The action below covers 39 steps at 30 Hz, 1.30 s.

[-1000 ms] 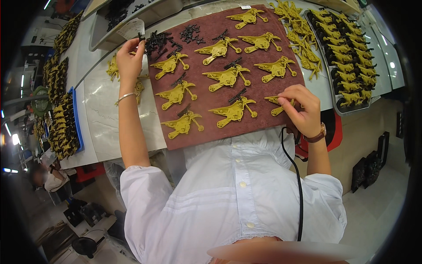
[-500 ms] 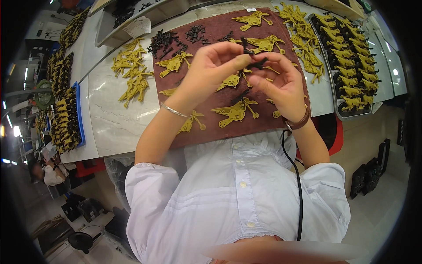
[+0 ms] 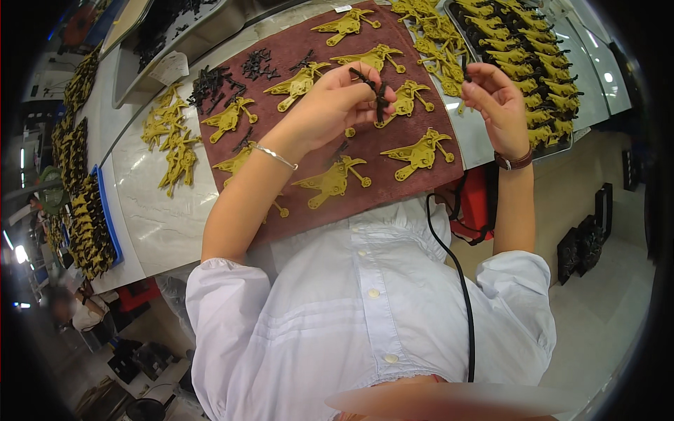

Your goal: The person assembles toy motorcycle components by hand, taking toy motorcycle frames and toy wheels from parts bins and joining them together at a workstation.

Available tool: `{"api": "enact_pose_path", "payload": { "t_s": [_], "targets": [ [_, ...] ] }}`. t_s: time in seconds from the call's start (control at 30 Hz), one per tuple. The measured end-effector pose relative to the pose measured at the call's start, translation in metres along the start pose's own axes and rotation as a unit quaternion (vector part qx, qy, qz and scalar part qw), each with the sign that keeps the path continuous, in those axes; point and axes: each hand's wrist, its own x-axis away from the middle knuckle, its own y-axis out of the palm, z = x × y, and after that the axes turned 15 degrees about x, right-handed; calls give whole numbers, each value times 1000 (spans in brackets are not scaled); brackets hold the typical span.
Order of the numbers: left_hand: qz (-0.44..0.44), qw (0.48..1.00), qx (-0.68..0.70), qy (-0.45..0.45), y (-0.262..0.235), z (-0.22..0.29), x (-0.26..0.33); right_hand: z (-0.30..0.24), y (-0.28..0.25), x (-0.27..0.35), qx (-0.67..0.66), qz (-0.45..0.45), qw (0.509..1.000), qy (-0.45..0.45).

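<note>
The left hand (image 3: 344, 102) is over the middle of a red-brown cloth (image 3: 382, 189). Its fingers are closed in a narrow pinch and hold a black stick part (image 3: 381, 102). It has one long bit and one bit going across, but I cannot tell if that is one piece or two. The right hand (image 3: 500, 109) is up past the right side of the cloth. Its thumb and finger are close together and hold a small black bit (image 3: 467, 72). The two hands are apart.

Flat yellow parts (image 3: 420, 151) lie in rows on the cloth. The left arm hides some of them. At the far left of the cloth are a pile of black sticks (image 3: 209, 90) and a smaller heap of black bits (image 3: 260, 65).

The cloth lies on a pale worktop (image 3: 133, 186). A heap of yellow pieces (image 3: 179, 158) is just left of the cloth, and a second yellow heap (image 3: 430, 38) is by its far right side. More to the right are rows of yellow-and-black pieces (image 3: 544, 63). A grey bin (image 3: 130, 81) with a paper tag (image 3: 169, 68) is at the far left.
</note>
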Motion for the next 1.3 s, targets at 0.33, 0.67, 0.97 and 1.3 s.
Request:
{"api": "enact_pose_path", "payload": {
  "t_s": [0.33, 0.67, 0.97, 1.3],
  "targets": [
    [-63, 990, 103, -72, 7, -16, -3, 6, 1, -2, 174, -185, 967, 24],
    [-71, 654, -713, 244, 39, -73, 10, 8, 15, -8, 442, -226, 828, -260],
    [-92, 666, -708, 216, 34, -79, 7, 6, 11, -6, 452, -257, 813, -261],
    [-104, 684, -712, 119, 40, -74, 4, 4, 10, -1, 497, -251, 789, -258]
  ]
}}
